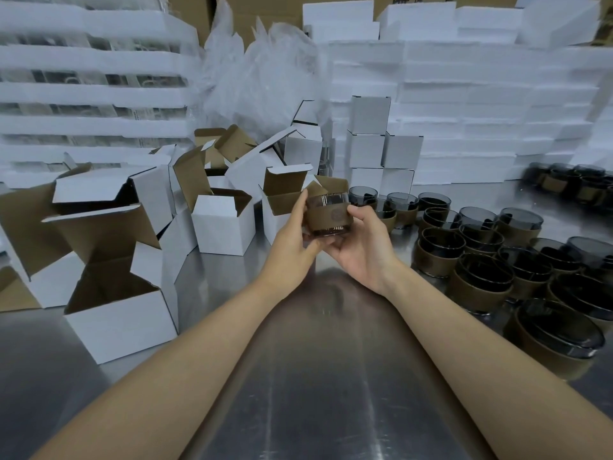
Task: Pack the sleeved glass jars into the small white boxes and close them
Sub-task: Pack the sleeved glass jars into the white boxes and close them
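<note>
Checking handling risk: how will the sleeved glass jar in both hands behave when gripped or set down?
The sleeved glass jar is probably rigid and breakable: bare glass shows above its sleeve. That sleeve likely aids grip for left hand and right hand. Squat, so unlikely to tip.

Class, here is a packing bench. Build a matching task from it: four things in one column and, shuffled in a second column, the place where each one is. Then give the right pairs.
Things
1. jar with brown sleeve
2. open white boxes
3. closed white boxes
4. waiting sleeved jars

Places
A. stacked at the back, near the middle
B. standing on the metal table, right side
C. held between the left hand and right hand
D. on the table, left side

Pairs: 1-C, 2-D, 3-A, 4-B
</note>
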Demonstrator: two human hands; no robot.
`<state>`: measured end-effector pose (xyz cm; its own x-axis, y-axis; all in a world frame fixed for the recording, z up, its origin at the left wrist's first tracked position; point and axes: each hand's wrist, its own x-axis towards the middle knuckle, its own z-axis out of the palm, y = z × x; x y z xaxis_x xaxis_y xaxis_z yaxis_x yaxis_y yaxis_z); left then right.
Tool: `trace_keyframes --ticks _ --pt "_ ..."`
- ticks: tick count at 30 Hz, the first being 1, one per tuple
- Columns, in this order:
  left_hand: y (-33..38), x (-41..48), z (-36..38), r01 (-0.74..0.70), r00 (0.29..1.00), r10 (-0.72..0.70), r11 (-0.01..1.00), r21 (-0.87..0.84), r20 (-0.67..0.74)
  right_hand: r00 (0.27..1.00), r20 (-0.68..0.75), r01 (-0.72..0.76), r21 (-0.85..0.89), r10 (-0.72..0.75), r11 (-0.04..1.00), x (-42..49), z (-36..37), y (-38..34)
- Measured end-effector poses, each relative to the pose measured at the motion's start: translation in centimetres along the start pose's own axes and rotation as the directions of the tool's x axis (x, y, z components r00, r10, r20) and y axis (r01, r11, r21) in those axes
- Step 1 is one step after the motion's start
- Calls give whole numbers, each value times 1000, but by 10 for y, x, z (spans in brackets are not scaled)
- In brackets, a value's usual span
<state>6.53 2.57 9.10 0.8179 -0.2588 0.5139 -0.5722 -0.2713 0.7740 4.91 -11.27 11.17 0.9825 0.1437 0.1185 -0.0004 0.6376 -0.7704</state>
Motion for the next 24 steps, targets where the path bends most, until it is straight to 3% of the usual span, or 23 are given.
trace_keyframes --ticks 4,6,9,13,18,21,24 --pt "3 0 -1 -29 997 27 999 -30 -68 999 9 44 -68 -43 997 -1 -1 2" --pt "4 1 -2 -38 993 34 999 -32 -113 990 -57 111 -239 -128 965 -1 0 3" --pt "1 2 -3 -14 992 5 997 -71 -122 920 -148 218 -577 -364 787 -3 5 7" --pt "-1 4 -3 46 990 -55 996 -72 -127 829 -65 270 -823 -556 500 -5 13 15" --pt "2 3 -2 29 989 -38 998 -63 -145 721 78 294 -934 -689 202 -7 19 24" --pt "3 2 -2 8 989 -18 998 -67 -146 688 120 323 -934 -715 154 -8 21 25" --pt "4 3 -3 11 989 -23 996 -83 -143 697 115 334 -925 -708 178 -6 20 26"
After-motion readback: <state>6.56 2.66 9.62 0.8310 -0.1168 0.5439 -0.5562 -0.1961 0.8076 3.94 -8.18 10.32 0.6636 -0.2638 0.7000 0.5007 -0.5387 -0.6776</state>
